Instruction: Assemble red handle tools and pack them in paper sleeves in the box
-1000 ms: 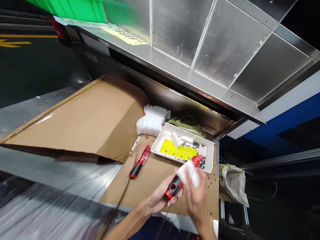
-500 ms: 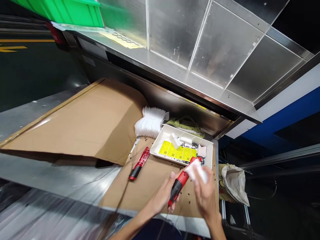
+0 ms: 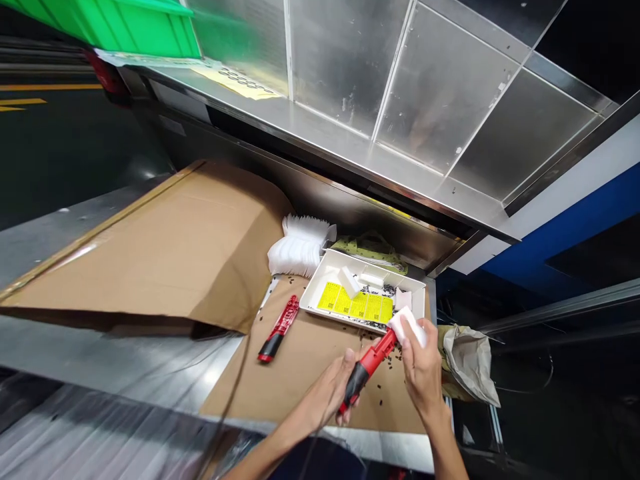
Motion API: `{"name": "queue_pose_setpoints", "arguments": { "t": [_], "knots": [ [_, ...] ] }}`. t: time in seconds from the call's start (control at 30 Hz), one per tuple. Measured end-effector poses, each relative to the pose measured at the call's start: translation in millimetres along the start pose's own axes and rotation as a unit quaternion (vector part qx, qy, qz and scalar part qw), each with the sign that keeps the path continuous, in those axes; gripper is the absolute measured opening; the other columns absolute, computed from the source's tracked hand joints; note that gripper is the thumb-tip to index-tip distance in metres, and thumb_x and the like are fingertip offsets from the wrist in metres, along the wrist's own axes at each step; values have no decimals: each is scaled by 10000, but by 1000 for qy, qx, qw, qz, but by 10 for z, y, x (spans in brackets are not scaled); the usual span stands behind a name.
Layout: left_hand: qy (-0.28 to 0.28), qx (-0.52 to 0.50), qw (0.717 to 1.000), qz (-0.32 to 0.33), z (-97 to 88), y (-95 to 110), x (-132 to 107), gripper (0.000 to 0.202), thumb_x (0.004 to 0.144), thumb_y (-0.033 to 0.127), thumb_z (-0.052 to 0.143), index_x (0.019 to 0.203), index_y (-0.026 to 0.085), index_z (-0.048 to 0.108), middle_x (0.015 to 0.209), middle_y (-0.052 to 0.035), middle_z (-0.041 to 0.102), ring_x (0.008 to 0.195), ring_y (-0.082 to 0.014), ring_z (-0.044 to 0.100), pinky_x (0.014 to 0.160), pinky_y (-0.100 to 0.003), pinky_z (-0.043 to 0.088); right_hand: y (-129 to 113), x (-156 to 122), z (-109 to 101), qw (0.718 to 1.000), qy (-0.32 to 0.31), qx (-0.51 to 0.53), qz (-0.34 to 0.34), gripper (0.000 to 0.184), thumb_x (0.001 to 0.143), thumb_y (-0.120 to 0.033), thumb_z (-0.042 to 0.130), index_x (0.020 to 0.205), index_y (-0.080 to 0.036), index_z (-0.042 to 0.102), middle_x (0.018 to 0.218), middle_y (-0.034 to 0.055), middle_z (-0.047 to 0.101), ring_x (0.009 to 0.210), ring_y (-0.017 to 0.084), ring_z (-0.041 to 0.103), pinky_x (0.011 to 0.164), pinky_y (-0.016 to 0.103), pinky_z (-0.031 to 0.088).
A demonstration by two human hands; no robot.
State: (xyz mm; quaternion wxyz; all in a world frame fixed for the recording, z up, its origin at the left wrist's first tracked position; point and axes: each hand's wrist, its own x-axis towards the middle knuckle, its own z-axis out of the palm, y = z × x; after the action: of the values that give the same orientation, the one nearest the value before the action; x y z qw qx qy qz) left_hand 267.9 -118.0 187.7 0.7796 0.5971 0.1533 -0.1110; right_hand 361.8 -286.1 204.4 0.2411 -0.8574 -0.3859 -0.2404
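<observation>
Your left hand [image 3: 327, 393] wraps the red-and-black tool [image 3: 367, 368] — your right hand [image 3: 423, 373] pinches a white foam block [image 3: 407, 327], hiding the tool's tip.

The red tool [image 3: 367, 365] has its tip hidden by the white pad [image 3: 407, 327]; dark specks [image 3: 381, 402] are too small to identify; the green bin [image 3: 135, 30] is cut off above.

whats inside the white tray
The white tray holds a yellow printed sheet, white blocks and scattered dark bits. Whatever lies beneath the sheet and blocks is covered, so the tray floor there cannot be seen.
</observation>
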Motion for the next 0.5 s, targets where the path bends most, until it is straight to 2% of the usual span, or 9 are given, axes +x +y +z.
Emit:
{"name": "queue_pose_setpoints", "arguments": {
  "t": [0.07,0.13,0.2,0.27,0.3,0.4,0.5],
  "knots": [
    [-5,31,1000,3,3,-5,-2,1057,749,956,292,1269,96,621,544,26,517,403,-128,491,392,-234,414,-19,-18,6,1000,-13,18,-11,423,1037,-281,372,1370,-213,623,1274,169,564,1110,254,644,813,355,594],
    [-3,82,996,26,-4,8,-7,914,761,894,451,1181,111,663,573,16,561,423,-135,502,437,-257,465,-42,-24,2,998,-30,40,-39,415,1035,-275,378,1359,-233,634,1291,155,563,1126,233,637,824,324,588],
    [14,151,985,87,-14,46,-21,694,830,712,577,1234,154,668,731,-37,690,598,-195,641,645,-308,577,-39,1,-13,999,-26,34,-9,424,1041,-280,358,1344,-221,649,1249,152,576,1113,232,634,826,331,585],
    [38,222,965,135,-21,102,-45,531,888,543,582,1295,210,663,951,-79,764,909,-262,717,933,-356,557,-20,40,-33,999,-20,19,40,440,1045,-282,340,1358,-200,639,1226,158,576,1106,240,631,834,356,583],
    [49,255,955,140,-23,130,-58,485,906,502,561,1287,224,677,994,-85,774,995,-278,712,1000,-367,524,-13,57,-43,998,-27,20,47,444,1045,-282,339,1372,-203,628,1236,160,571,1106,239,631,832,357,584],
    [73,323,936,120,-21,176,-80,439,931,472,507,1251,252,710,938,-80,788,958,-295,727,944,-373,539,-8,87,-58,997,-60,40,15,440,1044,-297,344,1381,-245,622,1263,151,568,1064,215,645,789,321,589],
    [76,305,938,144,-19,137,-59,457,913,484,534,1296,290,691,981,-69,782,977,-279,721,922,-342,543,2,105,-56,997,-43,33,54,447,1049,-299,325,1374,-245,626,1230,141,568,1068,213,636,794,328,588]
  ]
}}
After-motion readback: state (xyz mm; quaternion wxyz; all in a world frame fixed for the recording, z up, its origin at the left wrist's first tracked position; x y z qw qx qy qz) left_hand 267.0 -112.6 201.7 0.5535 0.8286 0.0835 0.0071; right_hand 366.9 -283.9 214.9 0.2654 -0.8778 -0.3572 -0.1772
